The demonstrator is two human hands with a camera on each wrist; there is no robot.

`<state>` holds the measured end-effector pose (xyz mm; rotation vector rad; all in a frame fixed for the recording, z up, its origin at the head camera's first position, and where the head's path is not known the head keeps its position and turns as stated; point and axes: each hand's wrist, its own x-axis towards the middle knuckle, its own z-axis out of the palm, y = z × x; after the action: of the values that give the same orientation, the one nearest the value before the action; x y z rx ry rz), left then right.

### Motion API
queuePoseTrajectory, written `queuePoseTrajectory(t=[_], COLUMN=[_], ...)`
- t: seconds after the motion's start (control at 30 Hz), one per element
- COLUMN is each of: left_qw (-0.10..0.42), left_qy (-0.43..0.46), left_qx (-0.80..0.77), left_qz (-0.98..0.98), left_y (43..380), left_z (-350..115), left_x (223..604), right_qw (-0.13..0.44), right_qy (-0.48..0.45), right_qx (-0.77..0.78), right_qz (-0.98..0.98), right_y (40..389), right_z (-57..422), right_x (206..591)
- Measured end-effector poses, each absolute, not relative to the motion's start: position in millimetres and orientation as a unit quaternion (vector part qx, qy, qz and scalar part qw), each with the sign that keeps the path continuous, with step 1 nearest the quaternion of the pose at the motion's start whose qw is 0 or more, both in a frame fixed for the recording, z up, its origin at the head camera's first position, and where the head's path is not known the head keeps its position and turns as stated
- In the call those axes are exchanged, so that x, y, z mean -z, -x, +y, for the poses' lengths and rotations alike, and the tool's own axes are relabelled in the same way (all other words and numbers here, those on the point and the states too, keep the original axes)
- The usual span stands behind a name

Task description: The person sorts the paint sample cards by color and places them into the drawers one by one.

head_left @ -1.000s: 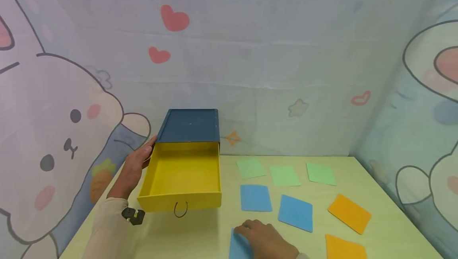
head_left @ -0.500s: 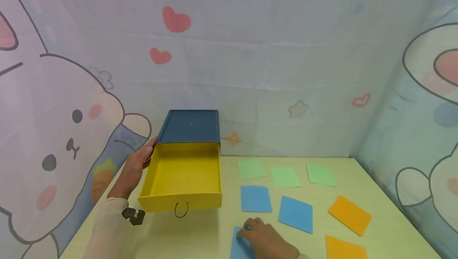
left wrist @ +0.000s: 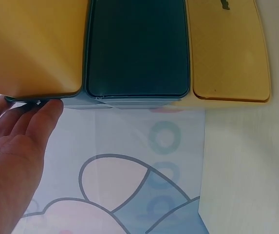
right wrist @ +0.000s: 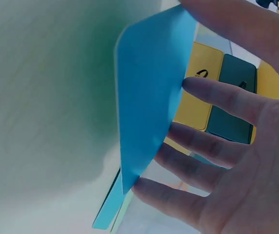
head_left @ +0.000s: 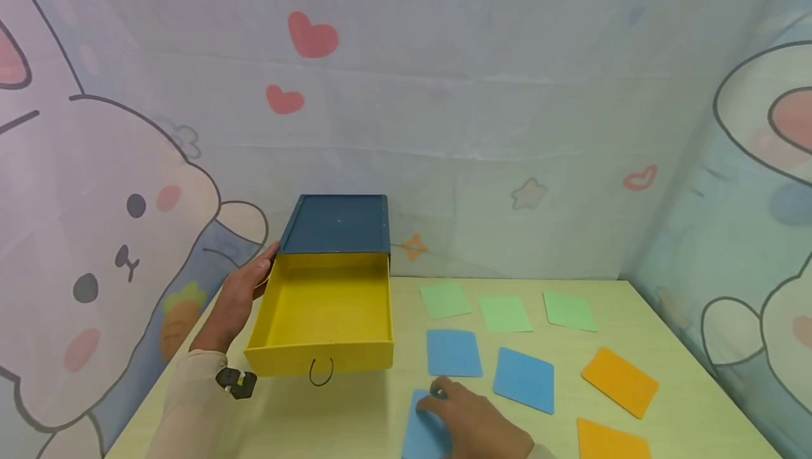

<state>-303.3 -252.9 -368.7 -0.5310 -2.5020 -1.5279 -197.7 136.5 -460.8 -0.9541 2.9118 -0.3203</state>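
Observation:
A small cabinet with a dark blue top stands at the back left, its yellow top drawer pulled out and bare inside. My left hand rests with extended fingers against the cabinet's left side. Low on the table, my right hand pinches a blue card by its edges. The right wrist view shows this blue card tilted up, thumb at one corner and fingertips along the edge. Below the pulled-out drawer, a dark green drawer front and another yellow drawer front are shut.
Two more blue cards, one farther back and one to its right, lie beyond my right hand. Green cards are spread behind them. Orange cards lie at the right. A printed cloth hangs behind the table.
My right hand has drawn its fingers in on the near blue card, which has shifted slightly and tilted. The left hand and the cabinet have stayed in place.

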Motion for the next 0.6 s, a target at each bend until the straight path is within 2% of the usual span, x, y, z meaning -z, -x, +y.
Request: queuePoseTrajectory(t=[0.47,0.6], left_qw=[0.087,0.083], left_qy=[0.175,0.176], left_qx=[0.509,0.511], left_qz=[-0.839,-0.837], left_y=[304,305], left_z=[-253,-253], left_x=[371,371], right_qw=[0.006,-0.030], right_qy=[0.310,0.319], right_qx=[0.099,0.111], right_qz=[0.946,0.941], right_y=[205,208], right_z=[132,135], right_x=[436,429])
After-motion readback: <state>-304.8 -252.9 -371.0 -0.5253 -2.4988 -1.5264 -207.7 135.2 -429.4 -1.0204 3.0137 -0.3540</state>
